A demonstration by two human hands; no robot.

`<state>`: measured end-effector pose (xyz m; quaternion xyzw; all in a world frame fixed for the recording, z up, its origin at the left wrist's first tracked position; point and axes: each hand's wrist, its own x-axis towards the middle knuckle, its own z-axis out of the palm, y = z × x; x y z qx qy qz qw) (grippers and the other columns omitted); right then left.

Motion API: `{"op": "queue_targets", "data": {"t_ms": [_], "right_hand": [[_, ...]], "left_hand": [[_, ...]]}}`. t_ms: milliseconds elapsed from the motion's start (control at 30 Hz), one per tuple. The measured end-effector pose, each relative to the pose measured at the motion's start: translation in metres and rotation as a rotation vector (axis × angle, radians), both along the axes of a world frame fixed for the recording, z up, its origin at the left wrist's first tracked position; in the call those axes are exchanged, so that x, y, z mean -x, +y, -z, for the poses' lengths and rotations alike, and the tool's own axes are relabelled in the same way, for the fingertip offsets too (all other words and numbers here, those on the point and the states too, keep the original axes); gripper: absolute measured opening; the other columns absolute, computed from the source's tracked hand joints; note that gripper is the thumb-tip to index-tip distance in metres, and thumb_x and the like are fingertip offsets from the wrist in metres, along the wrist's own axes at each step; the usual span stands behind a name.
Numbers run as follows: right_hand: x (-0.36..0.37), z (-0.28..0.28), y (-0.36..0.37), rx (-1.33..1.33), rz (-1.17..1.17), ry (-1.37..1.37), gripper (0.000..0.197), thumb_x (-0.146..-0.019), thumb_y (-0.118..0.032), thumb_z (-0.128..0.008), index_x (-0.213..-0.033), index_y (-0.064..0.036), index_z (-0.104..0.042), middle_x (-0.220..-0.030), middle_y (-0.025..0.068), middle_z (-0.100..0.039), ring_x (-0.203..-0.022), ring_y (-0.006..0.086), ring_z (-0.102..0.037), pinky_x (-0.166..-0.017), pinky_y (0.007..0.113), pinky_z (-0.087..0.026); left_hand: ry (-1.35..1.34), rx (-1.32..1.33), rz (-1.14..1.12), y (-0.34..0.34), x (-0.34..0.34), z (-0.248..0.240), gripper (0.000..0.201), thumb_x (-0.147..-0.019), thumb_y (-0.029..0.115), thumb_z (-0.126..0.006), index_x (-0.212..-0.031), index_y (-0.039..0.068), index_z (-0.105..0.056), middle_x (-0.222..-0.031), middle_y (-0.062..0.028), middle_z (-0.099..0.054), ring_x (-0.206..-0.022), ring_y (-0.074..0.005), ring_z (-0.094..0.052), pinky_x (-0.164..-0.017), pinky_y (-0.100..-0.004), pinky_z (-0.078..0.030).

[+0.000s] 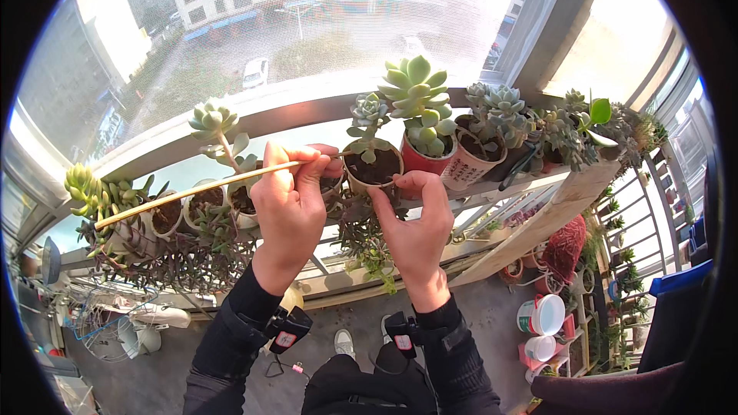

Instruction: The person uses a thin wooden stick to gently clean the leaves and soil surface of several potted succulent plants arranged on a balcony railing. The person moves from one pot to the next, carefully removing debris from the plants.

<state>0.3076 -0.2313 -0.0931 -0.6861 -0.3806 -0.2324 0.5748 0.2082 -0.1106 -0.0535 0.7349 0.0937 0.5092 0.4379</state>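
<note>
My left hand (289, 200) is closed in a pinch on a long thin wooden stick (181, 194). The stick slants out to the left over several small pots, and its other end is by the rim of a light-coloured pot (372, 187). Dark soil and a pale rosette succulent (370, 111) fill that pot. With thumb and forefinger, my right hand (415, 219) grips the pot's near right rim. Just right of it stands a red pot (421, 161) with a tall, light green succulent (416, 88).
More potted succulents line the ledge: a leggy one (217, 124) on the left, a printed white pot (470, 165) on the right. Trailing plants (207, 257) hang below. White buckets (547, 315) stand on the floor at right, tangled wires (115, 311) at left. A mesh window (330, 31) lies beyond.
</note>
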Motion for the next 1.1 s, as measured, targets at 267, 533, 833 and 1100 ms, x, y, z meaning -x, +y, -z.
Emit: {"op": "queue_targets", "data": {"t_ms": [267, 533, 833, 1100], "right_hand": [[0.004, 0.002, -0.001, -0.01, 0.006, 0.095, 0.035, -0.074, -0.005, -0.087, -0.099, -0.0015, -0.063, -0.093, 0.0072, -0.068, -0.082, 0.0177, -0.067, -0.076, 0.03, -0.053], [0.001, 0.017, 0.005, -0.197, -0.122, 0.241, 0.034, -0.075, -0.004, -0.086, -0.101, -0.0037, -0.064, -0.096, 0.0086, -0.069, -0.085, 0.0252, -0.068, -0.073, 0.034, -0.054], [-0.001, 0.019, 0.004, -0.217, -0.152, 0.236, 0.034, -0.078, -0.002, -0.085, -0.102, -0.0013, -0.062, -0.097, 0.0084, -0.071, -0.087, 0.0162, -0.07, -0.077, 0.028, -0.056], [0.0, 0.02, 0.006, -0.262, -0.152, 0.234, 0.035, -0.076, -0.003, -0.086, -0.101, -0.0019, -0.062, -0.096, 0.0088, -0.071, -0.087, 0.0182, -0.07, -0.079, 0.029, -0.056]], "left_hand": [[0.1, -0.207, -0.009, -0.014, 0.03, 0.001, 0.009, -0.1, -0.006, -0.056, -0.1, -0.001, -0.048, -0.103, -0.0201, -0.071, -0.082, -0.0206, -0.072, -0.077, -0.0303, -0.059], [0.131, -0.449, -0.077, -0.04, 0.014, -0.006, 0.009, -0.098, -0.007, -0.057, -0.103, -0.003, -0.05, -0.106, -0.0228, -0.07, -0.089, -0.0226, -0.074, -0.078, -0.0319, -0.062], [0.227, -0.536, -0.292, -0.059, -0.003, -0.008, 0.008, -0.097, -0.005, -0.061, -0.097, -0.002, -0.053, -0.097, -0.0186, -0.073, -0.082, -0.0202, -0.075, -0.072, -0.0305, -0.061], [0.178, -0.571, -0.292, -0.056, -0.023, -0.015, 0.007, -0.098, -0.006, -0.057, -0.099, -0.002, -0.052, -0.096, -0.0191, -0.071, -0.079, -0.0215, -0.075, -0.07, -0.0296, -0.06]]}}
